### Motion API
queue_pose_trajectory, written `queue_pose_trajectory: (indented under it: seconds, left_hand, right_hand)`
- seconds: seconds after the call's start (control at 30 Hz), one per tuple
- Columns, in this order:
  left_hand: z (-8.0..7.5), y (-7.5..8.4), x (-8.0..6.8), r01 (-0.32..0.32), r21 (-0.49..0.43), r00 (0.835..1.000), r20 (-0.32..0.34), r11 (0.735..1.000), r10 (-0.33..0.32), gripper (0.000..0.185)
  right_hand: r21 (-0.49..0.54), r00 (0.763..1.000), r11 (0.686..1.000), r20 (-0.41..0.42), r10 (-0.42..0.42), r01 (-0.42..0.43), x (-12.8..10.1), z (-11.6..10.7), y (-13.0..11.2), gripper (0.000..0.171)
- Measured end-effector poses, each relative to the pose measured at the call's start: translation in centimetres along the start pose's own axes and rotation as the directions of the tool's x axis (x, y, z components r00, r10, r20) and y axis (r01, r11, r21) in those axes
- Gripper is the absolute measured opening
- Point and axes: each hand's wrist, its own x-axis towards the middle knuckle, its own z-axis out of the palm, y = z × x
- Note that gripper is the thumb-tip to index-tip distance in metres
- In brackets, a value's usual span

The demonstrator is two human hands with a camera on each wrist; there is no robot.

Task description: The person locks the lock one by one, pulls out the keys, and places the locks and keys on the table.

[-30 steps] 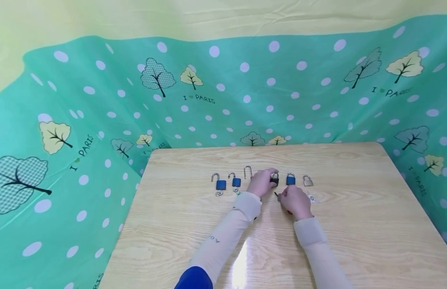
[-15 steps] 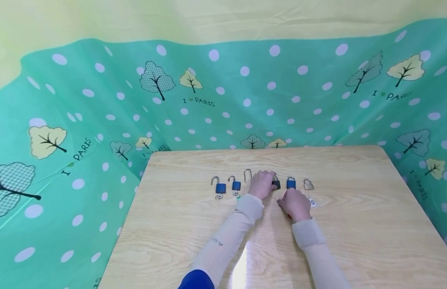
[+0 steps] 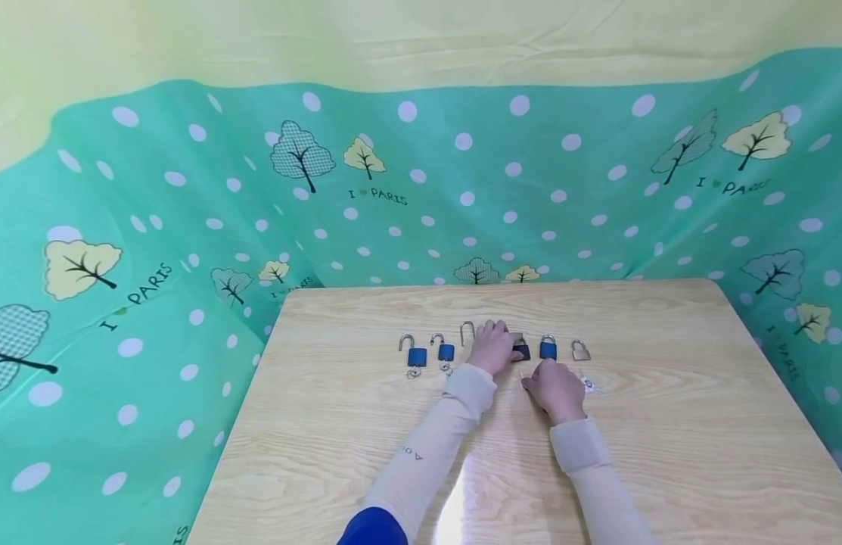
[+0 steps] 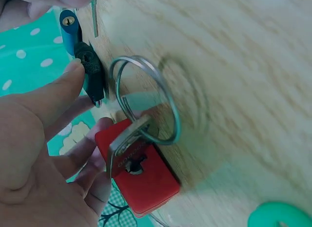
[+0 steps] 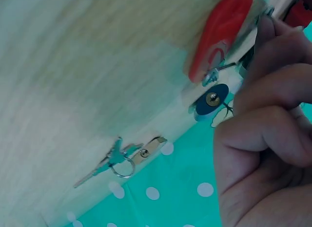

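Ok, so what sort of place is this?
Most likely a screened-off indoor workspace, though the room beyond is hidden: green polka-dot, tree-print fabric borders the wood-grain table on three sides, and a row of padlocks lies on it.

Your glossy counter [image 3: 666, 424] shows wood grain; the red padlock [image 4: 156, 184] looks smooth, its key ring [image 4: 173, 107] shiny metal; behind the counter hangs matt cloth [image 3: 563, 231].

Black padlock [image 4: 94, 75], partly covered, nearer the table's [image 3: 666, 424] far edge, shackle toward it; slim metal key [image 4: 95, 17], bow hidden, just beside, on the near-edge side.
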Motion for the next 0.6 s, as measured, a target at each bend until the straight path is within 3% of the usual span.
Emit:
queue_pose_trajectory:
  seconds: [0.17,0.33,0.6]
  left_hand:
    - [0.4,-1.0,-0.3,0.009,-0.1,0.999,-0.042,0.995,-0.013,0.051]
    - [0.2,-2.7,-0.7,0.052,-0.265,0.99,-0.11,0.963,-0.084,0.052]
    - [-1.1,-4.6,-1.4,0.113,-0.382,0.981,-0.104,0.917,-0.164,0.044]
  right_hand:
    - [0.045,1.0,0.999,-0.013,-0.016,0.017,-0.2,-0.1,-0.2,0.033]
    - [0.106,0.998,0.993,-0.045,-0.048,0.052,-0.2,-0.5,-0.7,0.018]
    - [0.119,0.992,0.988,-0.086,-0.093,0.103,-0.2,-0.9,-1.7,0.016]
